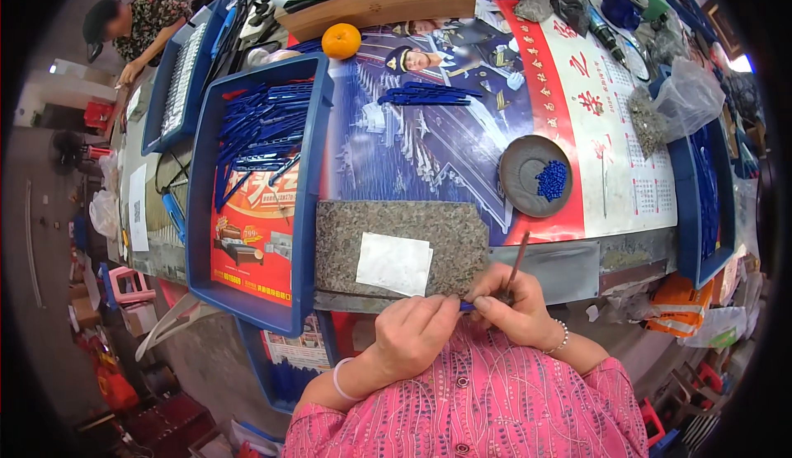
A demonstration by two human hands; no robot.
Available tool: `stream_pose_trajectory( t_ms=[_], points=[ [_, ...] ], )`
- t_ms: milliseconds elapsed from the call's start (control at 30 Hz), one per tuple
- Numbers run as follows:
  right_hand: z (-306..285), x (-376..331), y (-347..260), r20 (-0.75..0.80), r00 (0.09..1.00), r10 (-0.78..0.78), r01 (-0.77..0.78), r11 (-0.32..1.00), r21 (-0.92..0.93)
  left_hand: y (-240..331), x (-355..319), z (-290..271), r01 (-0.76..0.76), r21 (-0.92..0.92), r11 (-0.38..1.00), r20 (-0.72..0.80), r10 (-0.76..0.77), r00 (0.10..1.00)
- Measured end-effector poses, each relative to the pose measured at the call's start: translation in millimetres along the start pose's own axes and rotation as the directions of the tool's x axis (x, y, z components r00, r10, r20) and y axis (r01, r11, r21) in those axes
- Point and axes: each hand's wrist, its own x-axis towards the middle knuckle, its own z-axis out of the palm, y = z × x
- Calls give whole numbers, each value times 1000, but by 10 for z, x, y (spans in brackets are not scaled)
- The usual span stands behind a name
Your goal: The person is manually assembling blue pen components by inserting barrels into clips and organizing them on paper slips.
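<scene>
Close to my body, at the near edge of a speckled granite slab (338,252), both hands meet. My left hand (412,330) is closed, its fingertips pinching one end of a small slim blue piece (467,305). The other end is between the fingers of my right hand (511,310), which also holds a thin brown stick (520,258) pointing up. My fingers cover most of the blue piece. White paper (394,263) lies on the slab. Beyond it are a round dark dish (516,182) with small blue pellets (551,181) and a row of slender blue parts (429,93).
Left of the slab stands a blue tray (308,202) with many slender blue parts (264,124). Another blue tray (716,264) is at the right edge. An orange fruit (341,41) sits on the poster (363,153). At the far left a person (148,29) leans at the table.
</scene>
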Motion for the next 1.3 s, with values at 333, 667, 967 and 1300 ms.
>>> stream_pose_trajectory(
  t_ms=[333,667,967,1300],
  points=[
    [-258,-6,-140,91,916,-390,400,895,-196,-100,345,39,-254,13,967,-42,254,966],
    [-397,-45,12,-12,957,-290,288,953,-94,-58,457,128,-274,54,960,4,274,962],
    [-380,-63,50,-23,993,-115,115,993,33,-32,414,136,-223,60,973,42,221,974],
    [-294,-8,-40,-115,978,176,-157,975,156,47,327,155,391,-298,871,243,-327,913]
  ],
)
